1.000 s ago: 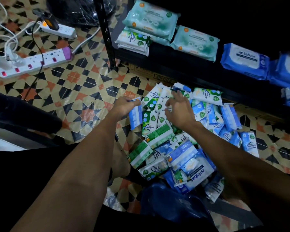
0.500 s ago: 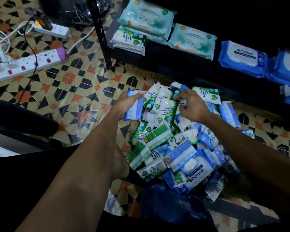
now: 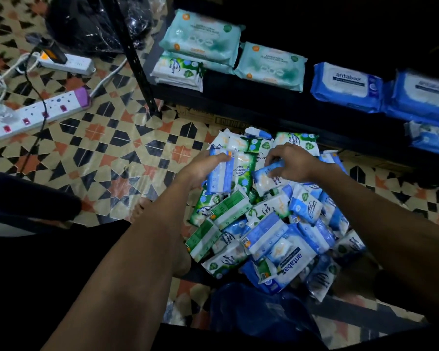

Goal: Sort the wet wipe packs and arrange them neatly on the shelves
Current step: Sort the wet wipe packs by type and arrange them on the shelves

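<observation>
A heap of small wet wipe packs (image 3: 269, 224), green-and-white and blue-and-white, lies on the patterned floor in front of a black shelf (image 3: 264, 110). My left hand (image 3: 200, 168) grips a small blue pack (image 3: 219, 177) at the heap's left edge, thumb across its top. My right hand (image 3: 293, 162) pinches another small blue-and-white pack (image 3: 266, 179) just to the right, over the heap's far side. On the shelf lie teal packs (image 3: 200, 36), a stack of green-and-white packs (image 3: 178, 73) and large blue antabax packs (image 3: 346, 87).
Two white power strips (image 3: 36, 115) with plugs and cables lie on the floor to the left. A black plastic bag (image 3: 91, 24) sits at the back left beside the shelf's upright post (image 3: 134, 59). A blue plastic bag (image 3: 259, 315) lies just in front of the heap.
My left hand has lifted its blue pack up and to the right. My right hand moved from the green packs and picked up a small blue-and-white pack.
</observation>
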